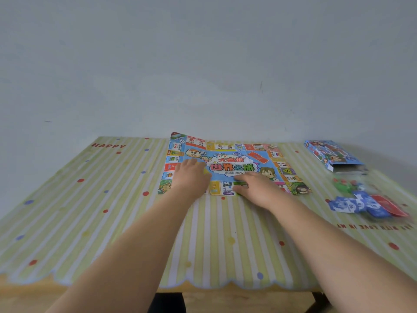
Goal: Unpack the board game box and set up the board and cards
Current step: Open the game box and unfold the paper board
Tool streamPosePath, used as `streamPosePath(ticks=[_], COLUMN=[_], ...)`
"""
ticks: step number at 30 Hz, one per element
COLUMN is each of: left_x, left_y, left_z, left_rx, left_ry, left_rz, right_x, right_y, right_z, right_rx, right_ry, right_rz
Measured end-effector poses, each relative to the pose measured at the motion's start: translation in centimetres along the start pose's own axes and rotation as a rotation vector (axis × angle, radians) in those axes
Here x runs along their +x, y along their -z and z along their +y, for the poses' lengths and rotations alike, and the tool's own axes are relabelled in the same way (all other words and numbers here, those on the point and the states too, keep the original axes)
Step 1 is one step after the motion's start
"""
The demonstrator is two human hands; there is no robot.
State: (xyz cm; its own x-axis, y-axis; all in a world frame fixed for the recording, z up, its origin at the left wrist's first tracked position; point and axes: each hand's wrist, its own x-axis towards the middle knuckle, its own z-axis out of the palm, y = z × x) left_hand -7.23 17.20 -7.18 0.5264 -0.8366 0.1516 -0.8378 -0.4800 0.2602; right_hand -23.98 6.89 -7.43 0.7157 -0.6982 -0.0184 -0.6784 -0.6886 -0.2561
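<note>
Board (248,159) unfolded and spread face up toward the far side of the table, on a striped, dotted tablecloth (90,199), close to the wall. Mostly flat, with fold creases showing and the far-left corner curling upward. Left hand (190,175) palm down on the board's left-centre part, fingers straight and together, pressing the sheet against the table. Right hand (259,188) low over the near edge of the board, fingers reaching leftward and resting on the printed squares there; too blurred to tell whether pinching the edge or simply lying flat. Both forearms stretched out across the tablecloth. Off to the right, well apart from the board: game box (331,154) lying on its side with one end open; nearer, a small heap of green pieces (343,185); nearer still, blue paper notes (352,204) fanned beside a red card stack (388,206), all blurred.
</note>
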Motion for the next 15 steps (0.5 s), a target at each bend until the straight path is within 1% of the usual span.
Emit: streamPosePath(ticks=[2, 4, 7, 9, 11, 15], left_x=[0.0, -0.2, -0.2, 0.1, 0.5, 1.0], left_y=[-1.0, -1.7, -2.2, -2.3, -2.3, -2.2], left_z=[0.6, 0.6, 0.2, -0.2, -0.4, -0.6], left_rx=[0.061, 0.113, 0.118, 0.119, 0.127, 0.12], left_ry=[0.02, 0.051, 0.046, 0.052, 0.064, 0.078], left_rz=[-0.131, -0.199, -0.183, -0.181, -0.177, -0.171], right_x=[-0.1, -0.2, -0.4, -0.3, 0.0, 0.5], right_y=[-0.1, 0.0, 0.3, 0.4, 0.4, -0.1], right_z=[0.2, 0.5, 1.3, 2.2, 3.2, 4.0], right_rx=[0.011, 0.029, 0.079, 0.003, -0.085, -0.085], right_ry=[0.014, 0.036, 0.007, -0.047, -0.106, -0.14], right_rz=[0.009, 0.001, 0.023, 0.09, 0.119, 0.112])
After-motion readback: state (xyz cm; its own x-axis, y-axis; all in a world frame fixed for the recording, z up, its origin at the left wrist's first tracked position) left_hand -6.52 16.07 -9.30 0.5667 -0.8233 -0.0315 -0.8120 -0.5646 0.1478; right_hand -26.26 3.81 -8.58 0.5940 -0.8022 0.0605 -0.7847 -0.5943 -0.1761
